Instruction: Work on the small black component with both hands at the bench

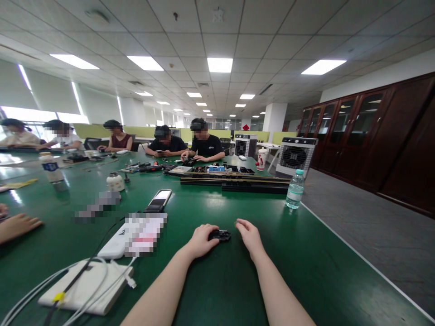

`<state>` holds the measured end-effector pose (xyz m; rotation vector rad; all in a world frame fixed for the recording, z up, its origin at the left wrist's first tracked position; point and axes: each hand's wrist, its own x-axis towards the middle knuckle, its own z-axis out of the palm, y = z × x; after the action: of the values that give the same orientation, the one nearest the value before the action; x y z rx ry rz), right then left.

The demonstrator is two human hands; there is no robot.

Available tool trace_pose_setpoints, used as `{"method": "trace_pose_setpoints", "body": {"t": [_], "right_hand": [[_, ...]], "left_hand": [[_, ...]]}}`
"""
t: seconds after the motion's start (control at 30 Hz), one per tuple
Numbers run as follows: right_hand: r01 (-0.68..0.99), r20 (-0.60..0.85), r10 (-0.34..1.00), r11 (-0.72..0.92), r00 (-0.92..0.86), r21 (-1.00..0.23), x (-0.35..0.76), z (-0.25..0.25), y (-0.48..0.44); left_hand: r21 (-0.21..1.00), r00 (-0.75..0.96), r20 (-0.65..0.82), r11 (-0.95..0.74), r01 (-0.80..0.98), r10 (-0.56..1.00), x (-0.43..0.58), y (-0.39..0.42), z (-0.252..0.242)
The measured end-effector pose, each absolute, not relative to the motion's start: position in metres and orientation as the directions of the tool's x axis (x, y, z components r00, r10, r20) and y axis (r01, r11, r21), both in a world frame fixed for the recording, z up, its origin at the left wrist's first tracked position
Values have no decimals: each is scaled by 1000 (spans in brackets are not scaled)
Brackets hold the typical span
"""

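In the head view, the left hand (204, 240) rests on the green surface (224, 290) with its fingers closed around the left end of a small black component (220, 235), thumb along the near edge and the others over the far side. The component lies low at the surface, its right end uncovered and showing fine detail too small to name. Just right of it, apart from it, the right hand (249, 235) hangs with thumb and forefinger brought nearly together on a tiny yellowish piece (235, 224); what that piece is, I cannot tell.

Well beyond the component lie long black rails (253, 186). A water bottle (295, 191) stands upright beyond it to the right. To its left are a smartphone (160, 199), farther off, and a pale flat box (81, 285), nearer, crossed by cables (107, 267). Another person's hand (22, 227) rests far to the left of the component.

The likeliest trouble is a dropped piece: the pinch looks slight, and something so tiny could roll off or be lost against the surface. The component, gripped at one end only, could pivot if its free end were pressed. The loose cables could snag the left forearm should it swing outward.
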<state>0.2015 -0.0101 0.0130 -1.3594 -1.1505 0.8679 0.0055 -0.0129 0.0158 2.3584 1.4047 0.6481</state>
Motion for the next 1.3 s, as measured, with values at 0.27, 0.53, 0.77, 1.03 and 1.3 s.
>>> {"method": "trace_pose_setpoints", "body": {"t": [0.27, 0.53, 0.77, 1.03, 1.3], "right_hand": [[111, 99, 958, 71, 270, -991, 201, 9, -9], [44, 133, 958, 126, 255, -991, 200, 7, -8], [45, 221, 964, 217, 147, -975, 197, 7, -10], [224, 318, 947, 300, 47, -927, 190, 8, -13], [455, 329, 942, 322, -66, -830, 186, 17, -25]], "left_hand": [[496, 412, 218, -463, 734, 885, 6, -13, 16], [503, 398, 215, -451, 737, 892, 6, -14, 15], [499, 407, 224, -463, 733, 886, 5, -12, 14], [493, 398, 220, -453, 742, 891, 5, -12, 14], [475, 404, 230, -465, 747, 885, 6, -11, 12]]}}
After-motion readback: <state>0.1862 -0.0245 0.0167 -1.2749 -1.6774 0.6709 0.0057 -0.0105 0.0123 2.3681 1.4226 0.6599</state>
